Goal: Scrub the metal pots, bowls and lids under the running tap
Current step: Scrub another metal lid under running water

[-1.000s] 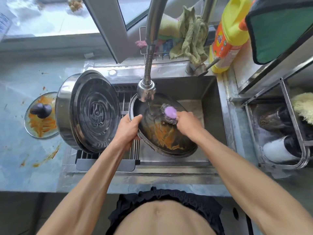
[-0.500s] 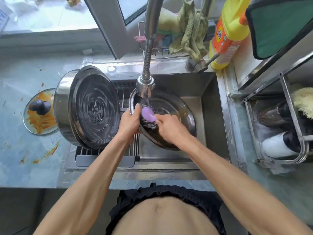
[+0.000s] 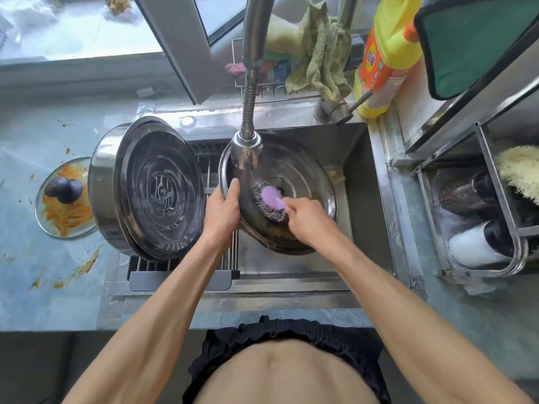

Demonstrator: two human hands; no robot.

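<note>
A person stands at a steel sink set in a pale blue counter. The counter has orange food smears on it. A glass lid with a dark knob lies flat there, also smeared orange.

The left hand grips the left rim of a round metal lid, thumb on top, and holds it tilted inside the sink under the tap. The right hand is curled round the purple handle of a steel wool scrubber, which presses on the lid.

A big metal pot lies on its side on a drying rack over the left part of the sink, just beside the left hand. Its bottom faces us.

Behind the sink is a window. A green cloth hangs over a wire basket. A yellow soap bottle stands at the back right corner. On the right is a metal rack with a white cup lying in it.
</note>
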